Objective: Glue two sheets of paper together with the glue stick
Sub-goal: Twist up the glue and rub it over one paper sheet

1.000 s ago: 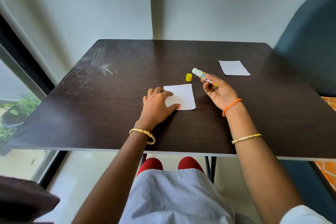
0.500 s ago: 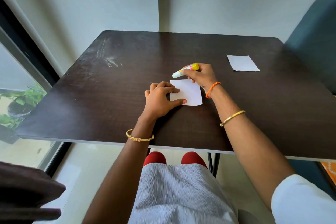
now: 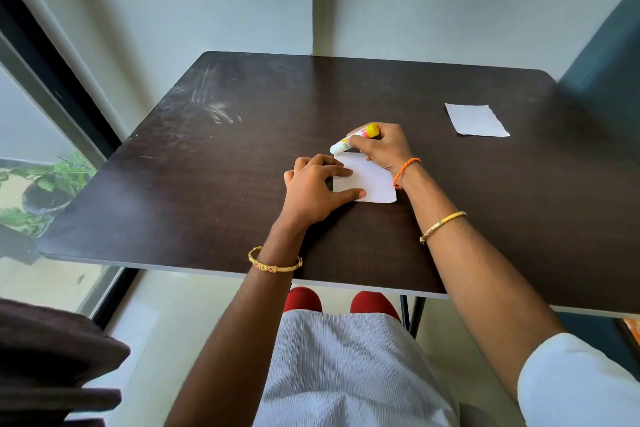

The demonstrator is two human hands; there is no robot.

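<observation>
- On the dark table (image 3: 207, 184), close to the near edge, lies the near sheet (image 3: 372, 184) of white paper — the one being worked on.
- The left hand (image 3: 311, 191) rests on that sheet's left side; the thumb and forefinger lie fairly straight on the paper, pressing it flat rather than pinching it, and the other fingers are curled beside it.
- The right hand (image 3: 384, 146) has its fingers wrapped round the glue stick (image 3: 353, 140), gripping the barrel with the yellow end up and to the right and the white tip slanting down to the left.
- That tip sits at the far-left corner of the near sheet; whether it is actually touching the paper or just off its edge cannot be told from here.
- The cap of the stick is not visible in this view.
- The second sheet (image 3: 476, 120) lies flat and well apart, toward the far right of the table, touched by neither hand.
- As a judgement: the task looks early to midway — the stick is in hand and at the paper, so spreading glue seems to be starting or under way, though no glue trace shows on the white surface.
- Left to do, as far as can be judged: cover the near sheet, fetch the second sheet, lay it squarely on top and press the two together.
</observation>
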